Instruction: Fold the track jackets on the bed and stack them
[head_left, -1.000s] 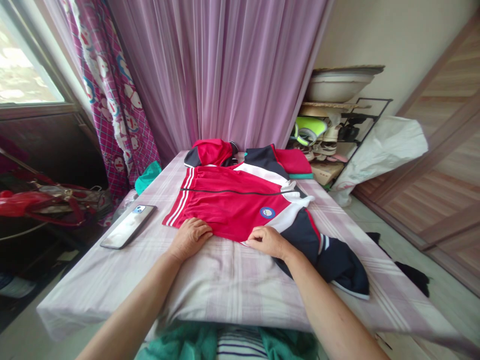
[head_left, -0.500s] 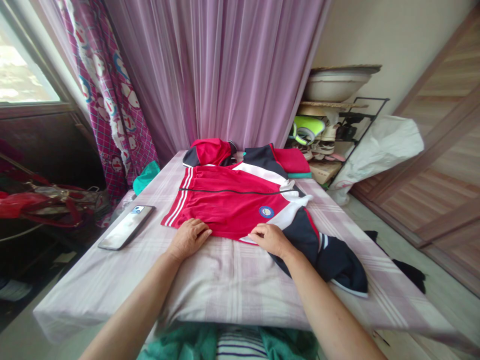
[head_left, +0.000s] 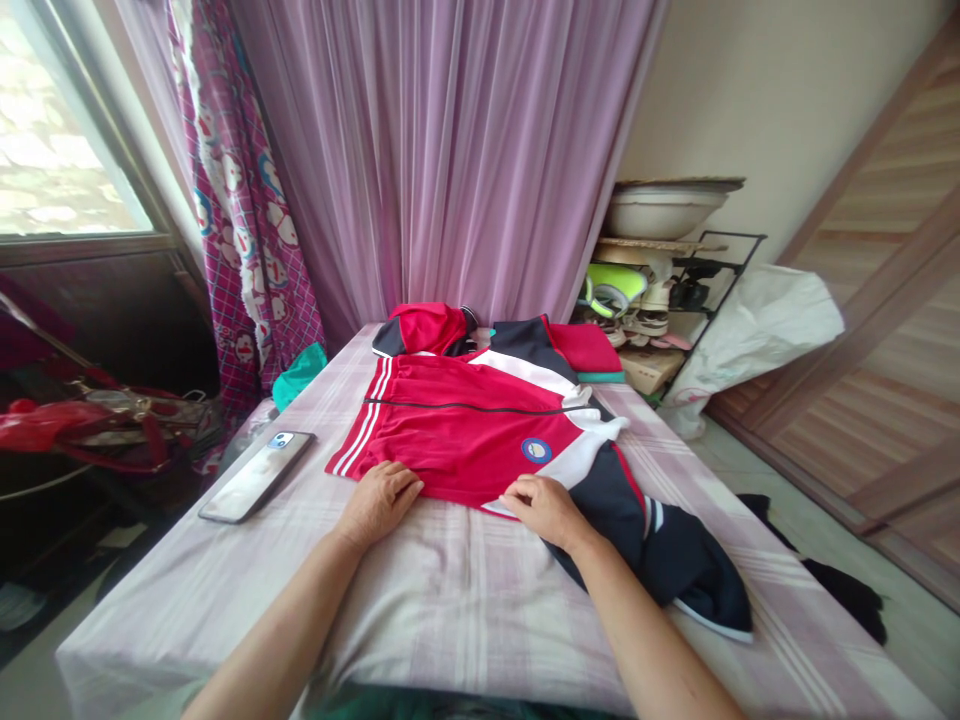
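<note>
A zip-up tracksuit jacket in red, white and navy lies front up on the checked tablecloth. Its striped hem points left and its white collar right. My left hand is closed on the jacket's near side edge, close to the hem. Farther right, my right hand pinches the same edge near the underarm, its fingertips partly hidden. The near navy sleeve stretches toward the right front of the table. A round blue-rimmed badge shows on the chest.
To the left lies a phone. Behind the jacket are a bunched red and navy garment and a folded red one. Purple curtains hang at the back. A shoe rack and a white bag stand at right.
My view has tilted up a little, so the table and clothes sit lower in the picture. Both hands keep their places on the jacket's edge.
</note>
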